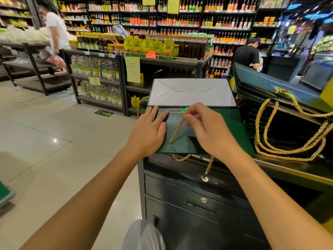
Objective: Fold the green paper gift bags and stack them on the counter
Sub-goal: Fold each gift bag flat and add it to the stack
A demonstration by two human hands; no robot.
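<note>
A flattened green paper gift bag (182, 141) lies on the dark counter (288, 170) in front of me, its white bottom panel (191, 92) folded up at the far end. My left hand (149, 130) presses flat on the bag's left side with straight fingers. My right hand (205, 127) hovers over the bag and pinches its gold rope handle (177, 130) near the top. A second gold rope loop (209, 165) hangs over the counter's front edge. To the right lies a pile of more green bags (281, 112) with gold rope handles (288, 150).
Black drawers (198, 201) sit under the counter. Store shelving (100, 76) with bottles and jars stands behind. A shopper (55, 27) stands at the far left and another person (246, 55) behind the counter. The tiled floor (54, 132) is at the left.
</note>
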